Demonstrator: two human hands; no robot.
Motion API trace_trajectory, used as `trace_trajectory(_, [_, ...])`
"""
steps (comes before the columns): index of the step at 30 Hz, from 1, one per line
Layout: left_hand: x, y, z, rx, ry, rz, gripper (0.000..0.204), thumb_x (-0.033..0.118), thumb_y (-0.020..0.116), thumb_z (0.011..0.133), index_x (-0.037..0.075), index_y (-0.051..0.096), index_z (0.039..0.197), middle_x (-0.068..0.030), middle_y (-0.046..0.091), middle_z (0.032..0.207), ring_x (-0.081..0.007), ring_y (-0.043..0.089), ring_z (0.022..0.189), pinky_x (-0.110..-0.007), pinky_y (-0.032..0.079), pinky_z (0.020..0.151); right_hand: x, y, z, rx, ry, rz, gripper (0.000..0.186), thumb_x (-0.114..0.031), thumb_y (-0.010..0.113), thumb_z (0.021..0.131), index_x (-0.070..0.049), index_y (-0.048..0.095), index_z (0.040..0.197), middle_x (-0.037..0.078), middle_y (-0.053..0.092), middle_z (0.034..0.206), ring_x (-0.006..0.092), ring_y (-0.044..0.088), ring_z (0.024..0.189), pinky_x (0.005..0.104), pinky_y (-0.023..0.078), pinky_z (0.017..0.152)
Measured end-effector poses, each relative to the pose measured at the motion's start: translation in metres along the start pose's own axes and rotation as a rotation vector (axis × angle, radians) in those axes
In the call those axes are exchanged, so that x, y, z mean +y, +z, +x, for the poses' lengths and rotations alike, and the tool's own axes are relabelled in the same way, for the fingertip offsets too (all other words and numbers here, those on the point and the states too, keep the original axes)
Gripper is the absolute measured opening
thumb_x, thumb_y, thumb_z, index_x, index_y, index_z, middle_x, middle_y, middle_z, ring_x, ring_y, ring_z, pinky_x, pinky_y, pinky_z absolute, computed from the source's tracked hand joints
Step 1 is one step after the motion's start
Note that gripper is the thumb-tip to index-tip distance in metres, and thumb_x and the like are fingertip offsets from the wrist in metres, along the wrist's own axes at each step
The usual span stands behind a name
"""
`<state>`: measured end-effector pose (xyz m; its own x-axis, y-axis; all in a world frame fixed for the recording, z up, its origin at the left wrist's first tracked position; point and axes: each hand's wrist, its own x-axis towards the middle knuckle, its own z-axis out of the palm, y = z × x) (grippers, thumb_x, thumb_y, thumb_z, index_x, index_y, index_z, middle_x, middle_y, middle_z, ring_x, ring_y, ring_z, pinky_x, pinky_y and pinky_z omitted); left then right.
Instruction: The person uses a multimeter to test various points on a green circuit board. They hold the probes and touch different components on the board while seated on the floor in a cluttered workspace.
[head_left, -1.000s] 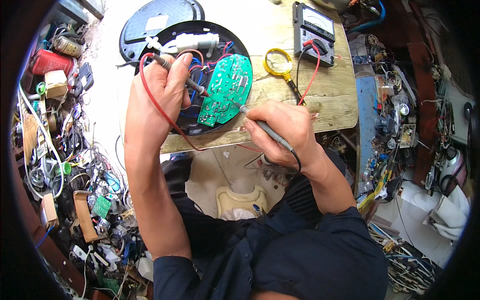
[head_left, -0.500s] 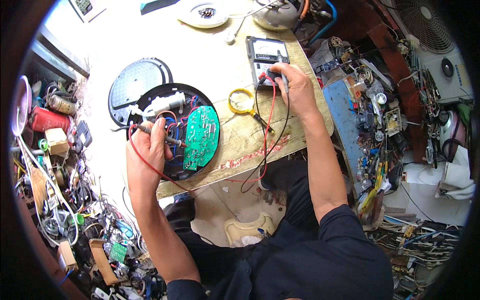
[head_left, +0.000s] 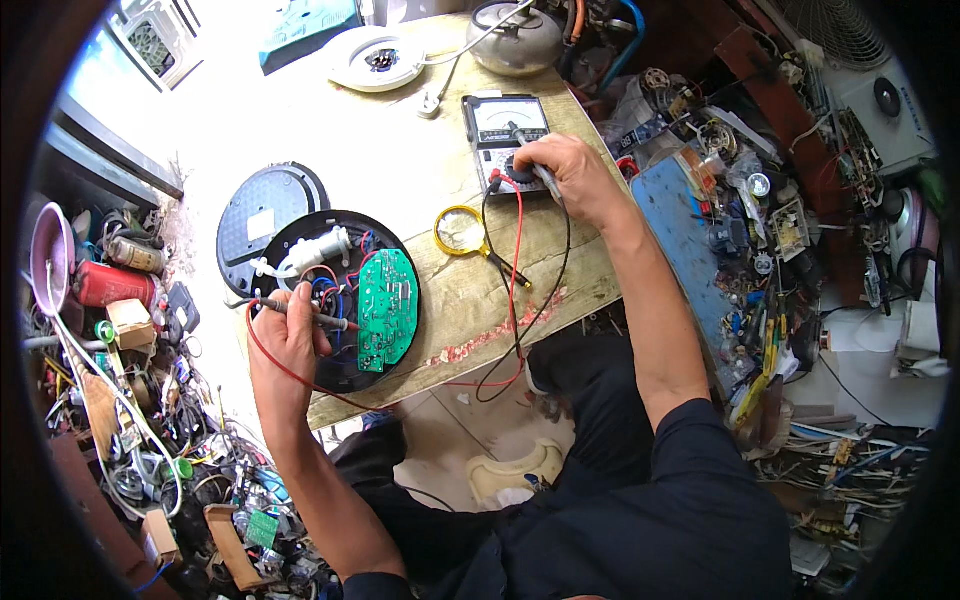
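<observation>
The board sat in the black shell on the counter. At its nine o'clock, the left hand gripped a red-wired probe, tip by the board's edge. At one o'clock, beyond the magnifier, the right hand gripped a black-wired probe over the meter.

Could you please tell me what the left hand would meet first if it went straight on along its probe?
Probably the green circuit board: the probe in the left hand points at the board's left edge, though whether the tip touches it is unclear.
</observation>
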<state>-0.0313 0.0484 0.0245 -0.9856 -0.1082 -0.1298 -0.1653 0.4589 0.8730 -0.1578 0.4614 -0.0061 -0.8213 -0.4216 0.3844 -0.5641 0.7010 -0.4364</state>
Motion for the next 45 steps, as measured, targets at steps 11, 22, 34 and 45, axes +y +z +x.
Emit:
trace_trajectory(11, [-0.008,-0.001,0.0,-0.001,0.021,-0.032,0.047,0.041,0.055,0.117,0.008,0.061,0.085,0.0005,0.055,0.059,-0.0086,0.051,0.051,-0.026,0.038,0.05,0.001,0.002,0.001,0.022,-0.034,0.013,0.029,0.007,0.064,0.091,-0.014,0.078,0.104,0.011,0.075,0.092,0.0356,0.071,0.094,0.0458,0.056,0.086])
trace_trajectory(22, [-0.01,0.004,0.003,-0.009,0.016,-0.054,0.047,0.041,0.055,0.117,0.008,0.06,0.084,0.0005,0.054,0.059,-0.0085,0.05,0.051,-0.027,0.037,0.049,0.006,-0.002,-0.001,0.02,-0.058,-0.064,0.02,0.002,0.073,0.09,-0.009,0.078,0.107,0.012,0.078,0.099,0.0317,0.073,0.096,0.0415,0.057,0.085])
trace_trajectory(34, [0.013,-0.004,-0.009,0.046,-0.011,0.04,0.046,0.033,0.061,0.113,0.002,0.061,0.078,-0.0054,0.059,0.057,-0.014,0.059,0.051,-0.034,0.043,0.049,-0.174,-0.011,-0.058,0.222,-0.193,0.351,0.035,-0.017,0.075,0.1,0.005,0.075,0.127,0.012,0.073,0.09,0.0209,0.066,0.069,0.0334,0.051,0.06])
trace_trajectory(45, [0.014,0.0,-0.009,0.039,0.037,0.06,0.05,0.04,0.06,0.115,0.007,0.062,0.076,0.0011,0.057,0.057,-0.0072,0.048,0.053,-0.029,0.036,0.051,-0.193,0.067,-0.075,0.111,-0.28,0.388,0.033,0.003,0.079,0.078,0.001,0.071,0.11,0.014,0.076,0.084,0.0293,0.074,0.064,0.0379,0.059,0.059])
